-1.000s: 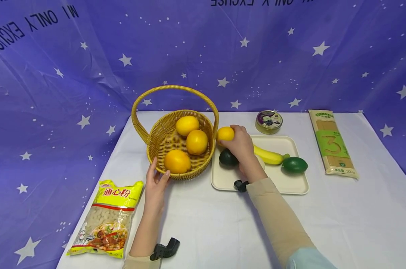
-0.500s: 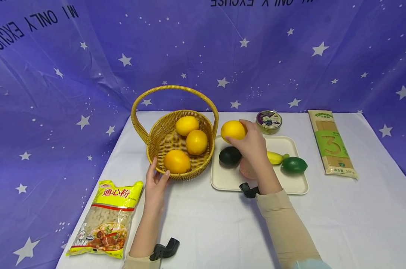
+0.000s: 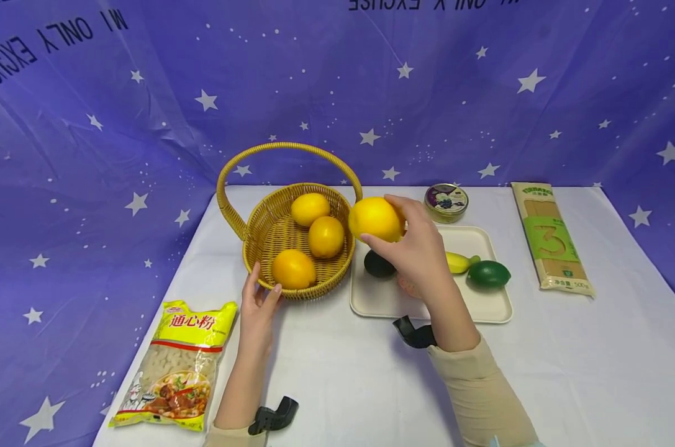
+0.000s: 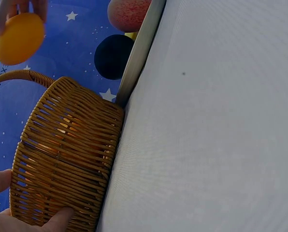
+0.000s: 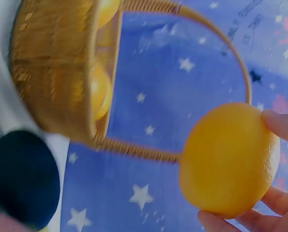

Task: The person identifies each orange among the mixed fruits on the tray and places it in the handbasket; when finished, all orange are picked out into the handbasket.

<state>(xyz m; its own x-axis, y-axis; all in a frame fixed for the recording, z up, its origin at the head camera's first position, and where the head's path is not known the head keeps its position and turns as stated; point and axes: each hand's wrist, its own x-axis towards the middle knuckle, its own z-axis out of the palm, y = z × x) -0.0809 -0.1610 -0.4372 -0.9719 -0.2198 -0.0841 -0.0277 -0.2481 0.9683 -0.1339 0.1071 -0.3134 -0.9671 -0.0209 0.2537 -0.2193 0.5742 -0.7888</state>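
Note:
In the head view, my right hand (image 3: 412, 245) holds a yellow lemon (image 3: 375, 219) between thumb and fingers, raised just right of the wicker basket (image 3: 337, 279). The right wrist view shows the lemon (image 5: 228, 162) in my fingertips, with the basket handle behind it. My left hand (image 3: 258, 313) grips the basket's near left rim, its thumb (image 4: 61, 220) against the woven outer wall. Inside the basket lie another lemon (image 3: 310, 209), an orange (image 3: 326, 237) and a rounder orange-yellow fruit (image 3: 294, 269).
Right of the basket, a cream tray (image 3: 454, 310) carries a dark avocado (image 3: 379, 264), a partly hidden peach (image 3: 408, 286), a banana (image 3: 457, 262) and a green lime (image 3: 489, 274). Behind stands a round tin (image 3: 446, 203). Pasta packs lie at right (image 3: 552, 239) and left (image 3: 175, 366).
My right hand has lifted the lemon off the tray area, moved it up and right, then brought it left toward the basket's handle. The left hand and basket stay put.

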